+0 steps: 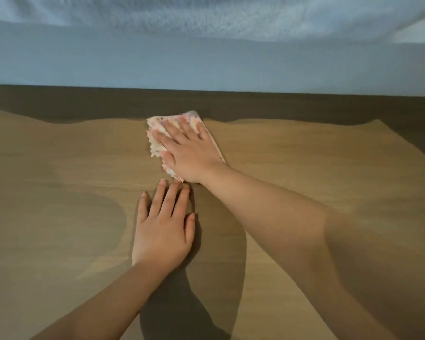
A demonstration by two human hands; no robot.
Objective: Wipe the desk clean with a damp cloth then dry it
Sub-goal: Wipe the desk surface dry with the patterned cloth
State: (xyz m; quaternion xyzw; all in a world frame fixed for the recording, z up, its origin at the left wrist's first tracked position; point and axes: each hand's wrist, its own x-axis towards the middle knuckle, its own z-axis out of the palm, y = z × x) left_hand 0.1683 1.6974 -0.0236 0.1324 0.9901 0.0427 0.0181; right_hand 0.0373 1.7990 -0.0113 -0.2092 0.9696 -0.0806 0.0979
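A small pale cloth with a pink and yellow pattern lies flat on the brown wooden desk, near the middle and toward the back. My right hand lies flat on top of the cloth, fingers straight and spread, pressing it down. Most of the cloth is hidden under that hand; its frayed left edge and far corner show. My left hand rests palm down on the bare desk just in front of the cloth, fingers straight, fingertips close to the cloth's near corner.
The desk's far edge meets a pale blue-grey wall. A dark band of shadow runs along the back of the desk. Shadows of my arms fall on the near part of the surface.
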